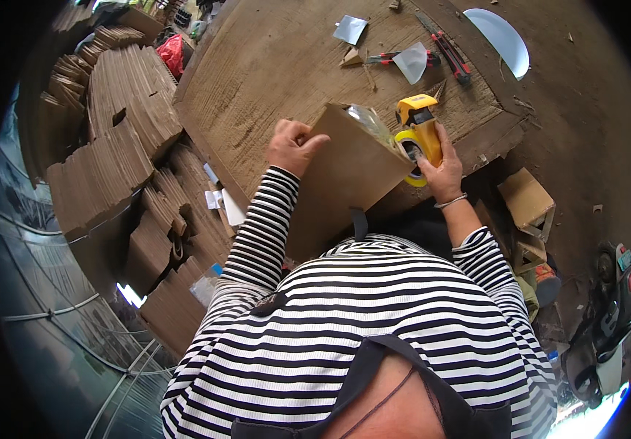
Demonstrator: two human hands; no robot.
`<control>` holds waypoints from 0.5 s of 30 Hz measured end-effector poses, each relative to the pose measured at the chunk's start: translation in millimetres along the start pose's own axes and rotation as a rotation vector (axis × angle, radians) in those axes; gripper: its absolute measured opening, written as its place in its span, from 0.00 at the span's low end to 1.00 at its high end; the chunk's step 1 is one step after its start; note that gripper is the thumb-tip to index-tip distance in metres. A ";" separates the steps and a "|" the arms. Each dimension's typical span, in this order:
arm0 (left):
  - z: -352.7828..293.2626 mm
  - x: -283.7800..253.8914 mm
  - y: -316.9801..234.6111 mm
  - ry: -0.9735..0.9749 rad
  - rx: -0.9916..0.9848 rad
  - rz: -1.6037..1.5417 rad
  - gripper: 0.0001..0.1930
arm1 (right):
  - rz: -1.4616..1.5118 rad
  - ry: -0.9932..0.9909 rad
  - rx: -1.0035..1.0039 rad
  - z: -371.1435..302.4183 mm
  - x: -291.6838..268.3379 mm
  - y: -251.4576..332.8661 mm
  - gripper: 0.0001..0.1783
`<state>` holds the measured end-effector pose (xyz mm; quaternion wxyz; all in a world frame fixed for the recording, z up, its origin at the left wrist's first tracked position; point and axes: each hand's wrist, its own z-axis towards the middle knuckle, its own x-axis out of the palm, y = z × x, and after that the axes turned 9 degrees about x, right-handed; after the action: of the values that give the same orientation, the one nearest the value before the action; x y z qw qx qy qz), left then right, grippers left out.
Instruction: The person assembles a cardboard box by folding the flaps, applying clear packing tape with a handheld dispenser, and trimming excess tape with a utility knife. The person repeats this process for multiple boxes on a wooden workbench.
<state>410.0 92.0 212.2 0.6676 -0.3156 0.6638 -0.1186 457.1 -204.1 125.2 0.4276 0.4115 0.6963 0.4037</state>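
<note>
A brown cardboard box (352, 164) leans tilted between my body and the wooden table, with clear tape or film along its upper right edge. My left hand (295, 148) is closed at the box's left edge, fingers curled and thumb lying against the cardboard. To the right of the box, my right hand (441, 164) wraps round a yellow tape dispenser (425, 132). The dispenser's tape roll sits close to the box's right corner; whether they touch I cannot tell.
On the wooden table (257, 73) lie red-and-black utility knives (447, 51) and pale scraps (351, 29). Stacks of flattened cardboard (125, 95) fill the left side. Open cardboard boxes (526, 201) stand at the right, with a scooter (608, 329) beyond them.
</note>
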 end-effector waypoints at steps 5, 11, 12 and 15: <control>-51.8 68.0 -25.4 0.120 0.058 -0.164 0.18 | -0.477 0.009 -0.059 16.7 -62.6 3.5 0.44; -35.1 68.4 -32.0 0.124 -0.326 -0.668 0.09 | -0.214 0.127 -0.359 33.5 -92.2 36.3 0.42; -22.6 57.7 -29.3 0.151 -0.403 -0.863 0.14 | -0.183 0.178 -0.416 40.8 -89.3 48.5 0.42; 16.8 37.2 -72.5 0.016 -0.646 -1.250 0.20 | -0.191 0.329 -0.567 63.7 -73.4 78.3 0.41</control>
<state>448.3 18.9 222.7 0.3424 -0.8195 0.3648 -0.2795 555.7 -231.9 196.4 0.4429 0.1386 0.6512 0.6005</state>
